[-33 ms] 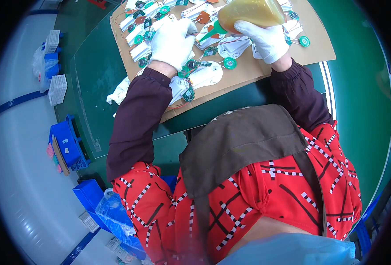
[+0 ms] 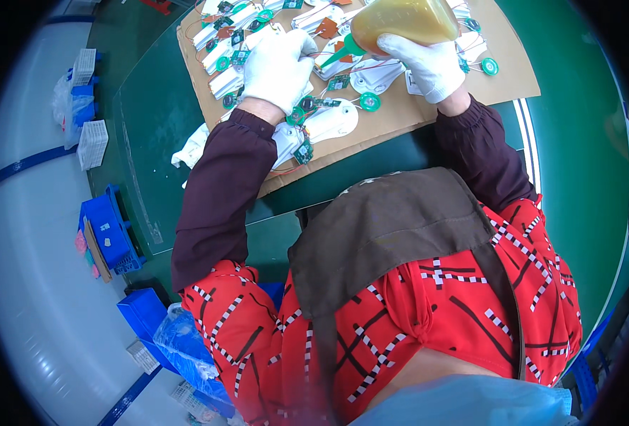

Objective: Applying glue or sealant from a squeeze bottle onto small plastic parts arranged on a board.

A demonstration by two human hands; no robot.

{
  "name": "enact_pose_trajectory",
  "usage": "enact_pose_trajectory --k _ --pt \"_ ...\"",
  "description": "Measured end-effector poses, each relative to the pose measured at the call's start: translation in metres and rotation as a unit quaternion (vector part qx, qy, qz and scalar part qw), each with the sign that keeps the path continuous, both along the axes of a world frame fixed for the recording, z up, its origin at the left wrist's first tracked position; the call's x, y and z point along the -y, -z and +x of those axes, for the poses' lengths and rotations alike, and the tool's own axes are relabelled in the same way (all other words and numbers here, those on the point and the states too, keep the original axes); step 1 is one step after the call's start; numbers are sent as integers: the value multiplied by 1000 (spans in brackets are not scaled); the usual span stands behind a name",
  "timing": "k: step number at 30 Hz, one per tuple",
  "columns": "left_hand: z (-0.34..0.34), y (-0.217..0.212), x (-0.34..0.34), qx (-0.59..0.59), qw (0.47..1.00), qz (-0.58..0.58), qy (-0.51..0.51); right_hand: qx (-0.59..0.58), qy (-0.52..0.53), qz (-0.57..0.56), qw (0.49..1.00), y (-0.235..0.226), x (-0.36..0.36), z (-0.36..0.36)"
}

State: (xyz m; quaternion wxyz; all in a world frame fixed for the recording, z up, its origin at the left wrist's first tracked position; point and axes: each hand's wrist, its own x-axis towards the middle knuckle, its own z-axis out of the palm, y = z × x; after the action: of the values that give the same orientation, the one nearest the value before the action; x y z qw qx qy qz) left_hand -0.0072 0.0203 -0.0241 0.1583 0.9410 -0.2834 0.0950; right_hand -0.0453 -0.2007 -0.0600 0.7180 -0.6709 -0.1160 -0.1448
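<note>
Head view: right hand (image 2: 431,71), white-gloved, was wrapped around a translucent plastic bottle of amber liquid (image 2: 407,25), thumb along the near side, other fingers mostly hidden behind it. Bottle was off the work surface, over the far-left side of that hand. Long axis ran sideways, slightly slanted; base sat off to the right, and the tapered green plastic nozzle (image 2: 341,52) aimed left, dipping back toward the wearer, into the gap between the hands. Probably tipped like that so liquid could reach the outlet; couldn't tell whether any was coming out or if the tip touched anything. Left hand (image 2: 279,71), also white-gloved, was back-up with fingers partly curled, low over the parts just left of the tip; fingertips hidden, so can't say if it gripped one. Likely there to steady something. Nearer the wearer than the nozzle: a white rounded plastic housing (image 2: 332,122), and a round green disc (image 2: 370,101) right of it. Small green circuit board (image 2: 302,152) was below the left hand, near its wrist. All on a flat brown cardboard sheet (image 2: 392,116) under both hands, presumably protecting the dark-green tabletop (image 2: 151,128).
</note>
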Motion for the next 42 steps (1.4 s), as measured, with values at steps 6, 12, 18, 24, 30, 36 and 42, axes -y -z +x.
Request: enact_pose_trajectory --k 6,12,18,24,30,36,42 --pt "0 1 0 -12 1000 -7 1 2 5 -20 1000 -2 3 -4" --pt "0 1 -1 -1 1000 3 2 -5 1 -30 1000 -4 3 -4" --pt "-3 -1 -2 2 1000 9 2 -17 -3 -5 1000 -7 0 -3" --pt "-5 -5 0 6 1000 16 -4 -86 -59 181 978 -37 -16 -13" --pt "-20 -6 -4 68 997 20 42 -104 -50 212 970 -43 -15 -14" --pt "-30 -2 -8 86 995 29 48 -86 -53 219 970 -40 -14 -9" --pt "-30 -2 -11 99 992 45 67 -98 -67 212 970 -46 -18 -9"
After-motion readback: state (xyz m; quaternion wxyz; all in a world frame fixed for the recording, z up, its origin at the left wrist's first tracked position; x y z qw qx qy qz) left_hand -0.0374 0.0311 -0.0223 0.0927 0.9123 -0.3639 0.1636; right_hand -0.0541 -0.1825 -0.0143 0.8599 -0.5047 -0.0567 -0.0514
